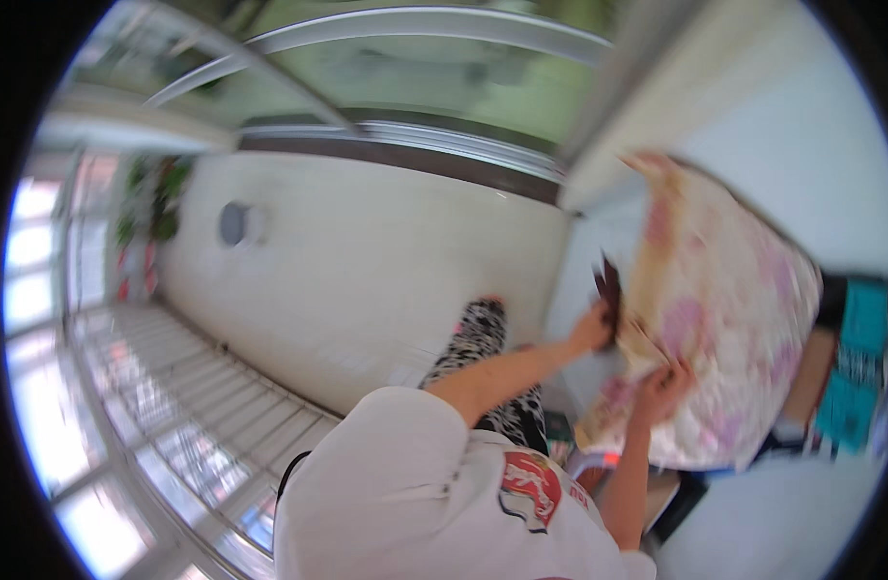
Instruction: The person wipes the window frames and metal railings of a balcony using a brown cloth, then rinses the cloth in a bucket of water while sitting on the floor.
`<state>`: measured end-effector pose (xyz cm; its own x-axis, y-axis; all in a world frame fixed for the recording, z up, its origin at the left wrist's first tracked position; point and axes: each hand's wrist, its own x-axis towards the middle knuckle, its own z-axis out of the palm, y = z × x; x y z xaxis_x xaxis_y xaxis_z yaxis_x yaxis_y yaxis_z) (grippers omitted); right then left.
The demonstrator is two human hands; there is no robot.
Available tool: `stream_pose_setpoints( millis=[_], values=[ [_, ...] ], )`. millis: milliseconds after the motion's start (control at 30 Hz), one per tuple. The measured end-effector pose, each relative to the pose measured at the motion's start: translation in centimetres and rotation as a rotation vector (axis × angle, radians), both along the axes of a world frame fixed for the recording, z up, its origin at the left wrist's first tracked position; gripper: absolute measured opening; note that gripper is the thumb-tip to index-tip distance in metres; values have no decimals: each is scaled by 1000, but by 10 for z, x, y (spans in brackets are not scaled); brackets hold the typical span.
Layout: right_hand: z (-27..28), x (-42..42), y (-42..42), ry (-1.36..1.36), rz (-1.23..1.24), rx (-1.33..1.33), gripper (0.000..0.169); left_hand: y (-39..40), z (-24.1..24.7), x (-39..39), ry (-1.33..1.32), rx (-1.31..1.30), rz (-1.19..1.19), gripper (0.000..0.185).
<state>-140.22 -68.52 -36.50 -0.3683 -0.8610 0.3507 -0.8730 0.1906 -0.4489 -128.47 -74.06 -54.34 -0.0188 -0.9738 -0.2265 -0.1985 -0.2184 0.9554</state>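
My left hand is closed around a dark brown item with narrow pointed ends. Blur hides exactly what this item is. Beside it, a floral cloth in cream, pink and purple drapes over a raised piece of furniture or an appliance, with its near edge hanging down. My right hand pinches a bunched fold at that edge, its fingers curled. The two hands are a short way apart, the left one nearer the cloth's side.
Teal boxes stand behind the cloth-covered piece, against a pale wall. A sliding-door track borders the tiled floor. On the floor lies a round grey object. Potted plants and a white railing line the window side.
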Motion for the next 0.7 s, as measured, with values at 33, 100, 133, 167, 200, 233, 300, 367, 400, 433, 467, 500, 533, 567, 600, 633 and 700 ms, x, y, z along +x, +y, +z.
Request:
stream_pose_setpoints(
  millis=[33,100,133,167,200,233,300,367,400,433,467,500,533,567,600,633,700],
  values=[
    [-6,-8,8,11,-64,51,14,5,32,20,46,304,-277,44],
    [4,-7,4,-19,-25,-11,15,15,48,54,134,193,-379,41],
    [3,-12,0,24,20,-15,15,15,56,67,241,275,-317,41],
    [1,-18,-2,77,52,-16,14,9,62,92,411,364,-261,40],
    [0,-25,-2,139,73,-14,14,5,68,120,593,452,-215,40],
    [1,-14,1,162,69,-12,14,4,75,157,777,542,-185,39],
    [10,-5,-10,201,115,-34,14,12,29,219,98,169,-197,39],
    [6,-12,-13,154,107,-36,13,14,40,284,-273,176,-62,41],
    [2,-14,-11,119,100,-26,13,19,41,312,-245,166,119,43],
    [5,-11,-11,95,89,-7,12,27,51,333,-204,159,293,45],
    [8,-6,-12,104,70,11,12,38,61,358,-112,164,387,47],
    [6,-5,-10,123,70,17,12,47,88,378,-13,167,463,49],
    [4,-8,-10,138,83,18,12,65,100,395,-9,167,533,50],
    [3,-10,-13,153,101,13,12,82,108,409,-3,161,607,52],
    [0,-13,-14,155,144,-9,13,102,100,420,25,174,659,53],
    [-3,-14,-13,161,117,2,13,116,101,424,62,192,695,55],
    [-8,-15,-14,175,63,28,13,138,96,423,-39,308,732,60]
  ],
)
